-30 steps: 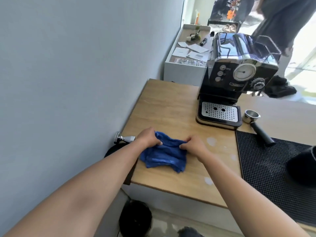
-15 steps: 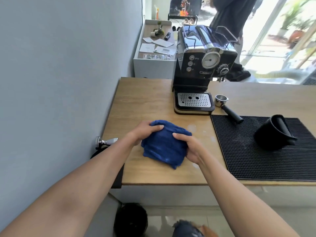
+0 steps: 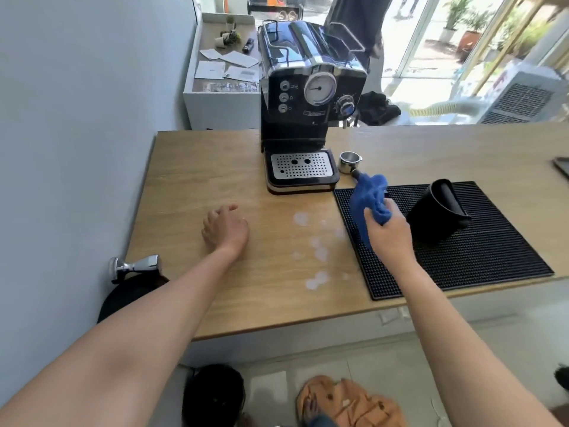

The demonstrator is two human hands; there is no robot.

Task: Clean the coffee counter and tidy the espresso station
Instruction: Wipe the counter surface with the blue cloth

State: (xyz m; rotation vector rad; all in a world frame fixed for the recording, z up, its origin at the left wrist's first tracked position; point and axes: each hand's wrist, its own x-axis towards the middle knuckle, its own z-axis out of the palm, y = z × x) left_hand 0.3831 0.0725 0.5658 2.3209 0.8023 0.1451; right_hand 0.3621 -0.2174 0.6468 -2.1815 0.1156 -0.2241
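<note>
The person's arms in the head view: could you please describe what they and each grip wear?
The left forearm and right forearm are bare, with no sleeve in view. The left grip and right grip wear no glove; no watch, bracelet or ring shows on either.

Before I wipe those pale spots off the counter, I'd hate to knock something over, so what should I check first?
1. Grip: ok. The right hand grips the blue cloth above the black mat.
2. Surface clean: not ok. The counter shows pale spots beside the mat's left edge.
3. Path clear of the left hand: ok. It rests on the wood left of the spots, holding nothing.
4. Cloth free of the filter holder: cannot tell. Its tip hangs right at the holder's handle.
5. Spots clear of the coffee machine: ok. It stands behind them, apart.
</note>
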